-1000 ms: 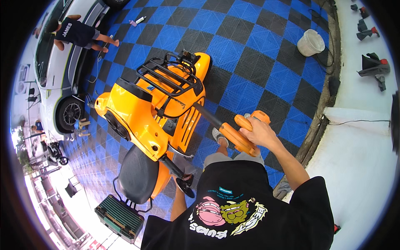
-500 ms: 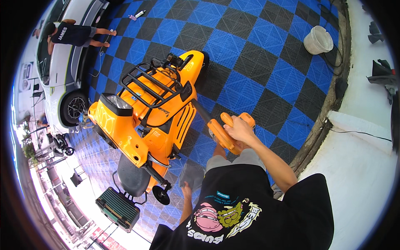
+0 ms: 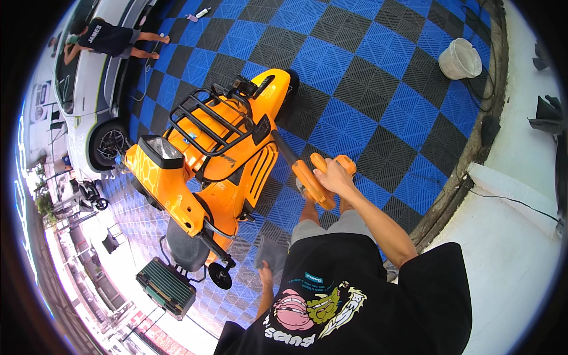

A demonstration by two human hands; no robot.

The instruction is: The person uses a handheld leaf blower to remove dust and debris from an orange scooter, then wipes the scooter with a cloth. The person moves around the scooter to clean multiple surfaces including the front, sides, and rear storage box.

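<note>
My right hand (image 3: 335, 177) is wrapped round the handle of an orange handheld blower (image 3: 310, 184). The blower's black tube (image 3: 284, 145) reaches up and left to the side of an orange scooter (image 3: 222, 192). Low at my left side, my left hand (image 3: 266, 277) grips a grey cloth (image 3: 271, 251), which hangs close to the scooter's round mirror (image 3: 219, 276). On the scooter sit a black front rack (image 3: 207, 121), a dark seat (image 3: 188, 242) and a green ribbed box (image 3: 165, 287) behind it.
A person (image 3: 109, 39) leans against a white car (image 3: 83, 139) at the upper left. A whitish bucket (image 3: 460, 59) stands by the right wall near a dark hose (image 3: 488, 89). Small bottles (image 3: 202, 12) lie at the top on blue and black floor tiles (image 3: 349, 127).
The blower and my right hand have shifted slightly left and up. My left hand keeps the cloth in about the same place. The person by the car has moved an arm.
</note>
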